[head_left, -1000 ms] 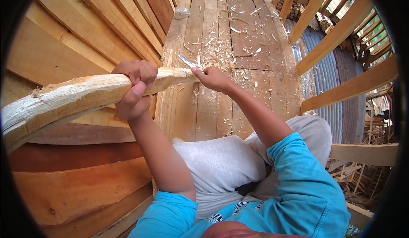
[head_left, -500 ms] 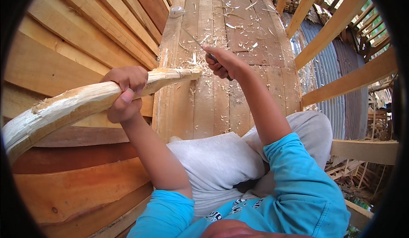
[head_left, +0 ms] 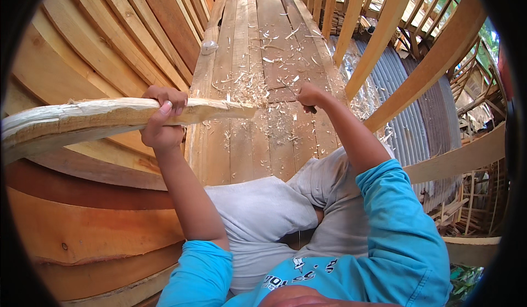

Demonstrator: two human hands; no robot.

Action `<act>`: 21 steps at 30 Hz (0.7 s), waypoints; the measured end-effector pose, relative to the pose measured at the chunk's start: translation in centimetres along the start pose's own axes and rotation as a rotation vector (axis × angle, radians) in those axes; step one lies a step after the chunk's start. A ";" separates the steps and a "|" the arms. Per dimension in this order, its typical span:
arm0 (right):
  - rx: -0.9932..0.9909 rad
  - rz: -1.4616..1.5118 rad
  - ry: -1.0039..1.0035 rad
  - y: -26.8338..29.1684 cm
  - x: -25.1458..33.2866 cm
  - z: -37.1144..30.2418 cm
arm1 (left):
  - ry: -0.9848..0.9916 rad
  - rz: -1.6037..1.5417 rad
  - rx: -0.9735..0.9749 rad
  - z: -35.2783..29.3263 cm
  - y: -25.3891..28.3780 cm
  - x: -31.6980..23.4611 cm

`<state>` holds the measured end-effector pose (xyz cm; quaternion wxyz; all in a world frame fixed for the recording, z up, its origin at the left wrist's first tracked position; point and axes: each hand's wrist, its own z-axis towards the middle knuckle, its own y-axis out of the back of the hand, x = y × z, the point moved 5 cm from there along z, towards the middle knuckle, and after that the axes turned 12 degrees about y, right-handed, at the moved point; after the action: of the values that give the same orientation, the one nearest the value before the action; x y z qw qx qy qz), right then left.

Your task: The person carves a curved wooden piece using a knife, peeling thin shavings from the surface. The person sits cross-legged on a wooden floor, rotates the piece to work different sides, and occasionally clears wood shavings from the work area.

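My left hand is closed around a thick, pale, peeled wooden pole, with the thumb on its near side. The pole runs from the left edge to a cut, tapered end over the floorboards. Off to the right of that end, my right hand is wrapped round the dark handle of a knife. Its thin blade points up and left, apart from the wood, and is hard to make out against the boards.
Curled wood shavings litter the plank floor. A small clear plastic item lies by the left wall of overlapping boards. Slanted wooden rails line the right side, with corrugated metal sheeting beyond. My bent legs are close below.
My right hand with the knife has moved right and slightly down, away from the pole's end. The pole has turned a little in my left hand and lies more level. The view has shifted.
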<state>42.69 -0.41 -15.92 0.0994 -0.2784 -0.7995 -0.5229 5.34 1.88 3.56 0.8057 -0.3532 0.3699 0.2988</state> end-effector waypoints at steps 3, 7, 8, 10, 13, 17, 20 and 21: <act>-0.077 -0.128 0.115 0.7 -3.1 -1.0 | 0.033 -0.053 0.037 0.3 -3.1 0.5; -0.074 0.196 0.474 -0.2 3.8 -7.6 | 0.082 -0.012 0.039 -0.2 -4.8 0.0; -0.036 0.275 0.537 -0.7 4.1 -8.3 | 0.098 -0.020 0.038 0.3 -5.8 0.4; 0.107 0.238 0.617 -2.0 5.0 -9.2 | 0.130 -0.026 -0.009 1.3 -7.1 0.6; 0.132 0.050 0.612 -2.0 5.2 -9.6 | 0.177 0.068 -0.131 4.9 -8.6 0.0; 0.070 0.064 0.600 -0.9 4.9 -9.2 | 0.250 0.317 -0.203 10.9 -9.0 -2.7; 0.079 -0.135 0.560 -1.0 3.8 -8.8 | 0.297 0.654 -0.366 14.4 -6.7 -3.1; 0.144 -0.185 0.525 -1.2 3.4 -8.8 | 0.323 0.758 -0.392 15.1 -5.9 -2.9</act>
<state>38.10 -7.48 -11.51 0.2743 -0.0518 -0.8034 -0.5259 14.01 9.81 15.16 0.4895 -0.3808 0.5305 0.5779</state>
